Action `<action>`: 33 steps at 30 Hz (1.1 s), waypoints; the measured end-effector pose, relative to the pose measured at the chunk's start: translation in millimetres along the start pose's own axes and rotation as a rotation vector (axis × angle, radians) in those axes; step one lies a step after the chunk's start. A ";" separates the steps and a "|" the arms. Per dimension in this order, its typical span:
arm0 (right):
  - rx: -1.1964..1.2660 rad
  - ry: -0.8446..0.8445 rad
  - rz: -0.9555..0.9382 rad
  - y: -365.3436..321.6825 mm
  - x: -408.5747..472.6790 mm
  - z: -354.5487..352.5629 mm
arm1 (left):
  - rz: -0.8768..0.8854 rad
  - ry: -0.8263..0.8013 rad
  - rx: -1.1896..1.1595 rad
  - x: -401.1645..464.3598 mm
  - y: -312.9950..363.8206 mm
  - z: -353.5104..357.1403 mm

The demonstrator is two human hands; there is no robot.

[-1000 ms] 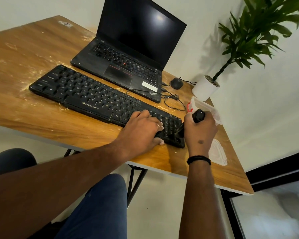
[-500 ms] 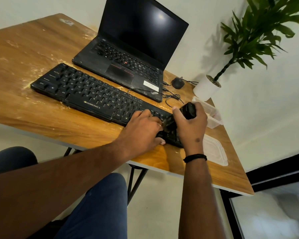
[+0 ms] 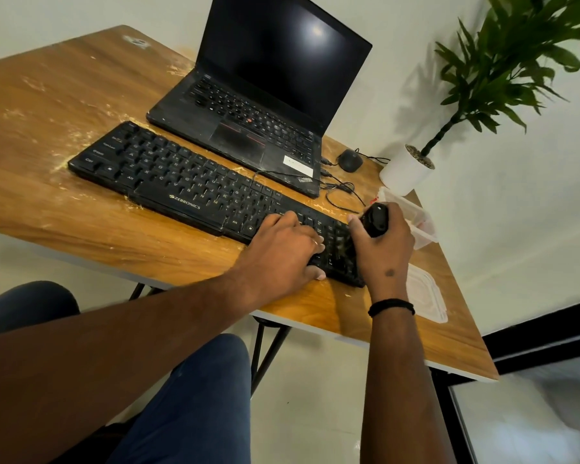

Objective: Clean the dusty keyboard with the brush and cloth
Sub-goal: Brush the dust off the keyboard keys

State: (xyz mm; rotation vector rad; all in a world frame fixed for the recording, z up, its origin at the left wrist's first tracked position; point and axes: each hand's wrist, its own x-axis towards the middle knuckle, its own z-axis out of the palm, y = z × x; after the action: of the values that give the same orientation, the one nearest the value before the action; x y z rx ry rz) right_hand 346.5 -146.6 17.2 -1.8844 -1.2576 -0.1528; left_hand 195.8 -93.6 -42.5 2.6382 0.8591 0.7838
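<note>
Brushing stage in hand, judged partway: right hand (image 3: 384,252) with grip wrapped round the black brush (image 3: 375,220), its bristle end lowered onto the right-hand keys of the keyboard (image 3: 195,192); left hand (image 3: 287,254) laid flat on the neighbouring keys, fingers fairly straight, grasping nothing, steadying the board. Keyboard lying diagonally on the wooden tabletop (image 3: 64,105), just in front of the open laptop (image 3: 258,105). Pale dust still scattered on the tabletop around the keyboard's left end and rear edge; remaining keys likely unswept, wiping not begun, no cloth identifiable. Count: one keyboard, one brush, one laptop, one mouse (image 3: 349,160), one potted plant (image 3: 412,165), one clear plastic container (image 3: 416,219) with one separate lid (image 3: 427,296) lying nearer the tabletop's edge.
</note>
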 end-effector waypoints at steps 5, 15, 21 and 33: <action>0.111 0.041 0.020 -5.9 2.4 3.0 | -0.002 -0.002 -0.004 -0.5 0.3 0.0; 0.091 0.012 0.046 -11.1 8.7 10.3 | 0.003 0.001 -0.002 -0.9 0.2 -0.1; -0.031 0.041 0.098 0.1 12.9 5.8 | 0.002 0.008 -0.002 -0.3 -0.2 0.3; -0.039 0.035 0.066 -2.3 13.6 9.6 | -0.003 0.006 0.012 -0.1 0.7 -0.1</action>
State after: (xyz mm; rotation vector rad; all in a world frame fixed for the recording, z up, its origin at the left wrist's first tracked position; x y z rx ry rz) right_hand 348.1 -129.9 19.4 -1.9462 -1.1751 -0.1753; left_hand 196.0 -94.3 -42.3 2.6454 0.8722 0.7887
